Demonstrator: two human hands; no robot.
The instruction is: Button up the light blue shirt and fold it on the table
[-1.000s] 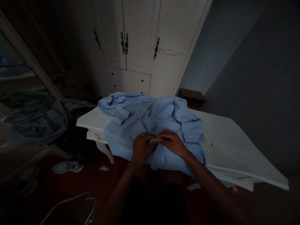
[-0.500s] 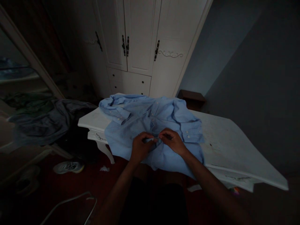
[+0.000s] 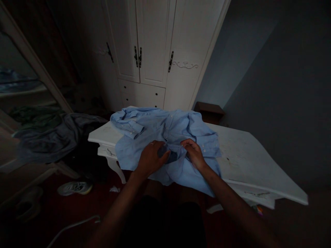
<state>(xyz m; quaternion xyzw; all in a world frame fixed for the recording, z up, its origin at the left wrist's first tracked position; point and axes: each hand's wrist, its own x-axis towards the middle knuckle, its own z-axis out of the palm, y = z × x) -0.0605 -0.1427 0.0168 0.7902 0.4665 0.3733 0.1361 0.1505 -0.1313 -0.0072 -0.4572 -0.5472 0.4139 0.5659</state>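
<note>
blue shirt point(image 3: 178, 132), laid over the tabletop point(image 3: 248, 158) in the head view, is pinched along its front by the right hand point(image 3: 193, 154), the left hand's point(image 3: 152, 159) grip cannot be told, and cloth could be creased if tugged unevenly.

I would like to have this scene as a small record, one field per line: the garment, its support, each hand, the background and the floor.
garment: light-blue shirt, long-sleeved, buttoned cuffs visible
support: white table; the shirt hangs over its near edge
left hand: at the shirt front; its grip is unclear
right hand: pinches a raised edge of the shirt front
background: white wardrobe, dark handles
floor: dark red; a shoe left of the table
</note>
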